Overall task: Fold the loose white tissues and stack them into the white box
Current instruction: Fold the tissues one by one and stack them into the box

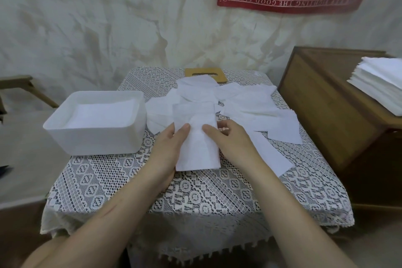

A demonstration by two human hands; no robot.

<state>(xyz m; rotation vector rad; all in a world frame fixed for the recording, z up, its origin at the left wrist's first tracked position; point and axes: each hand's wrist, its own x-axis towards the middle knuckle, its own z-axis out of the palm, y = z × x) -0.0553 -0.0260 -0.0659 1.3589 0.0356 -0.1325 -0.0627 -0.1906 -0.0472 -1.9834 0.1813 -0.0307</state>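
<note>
A folded white tissue point(196, 150) lies long and narrow on the lace-covered table point(195, 193), in the middle. My left hand point(167, 148) grips its left edge, thumb on top. My right hand point(228, 139) grips its right edge, thumb pressing the top surface. Behind them spreads a heap of loose white tissues point(235, 102). The white box point(97, 122) stands at the table's left, with folded tissues stacked inside nearly to the rim.
A wooden lid with a slot point(205, 74) lies at the table's far edge, partly under the tissues. A wooden cabinet point(326, 104) stands to the right, carrying a stack of white tissues point(380, 87). A wooden chair arm point(21, 85) shows at the left.
</note>
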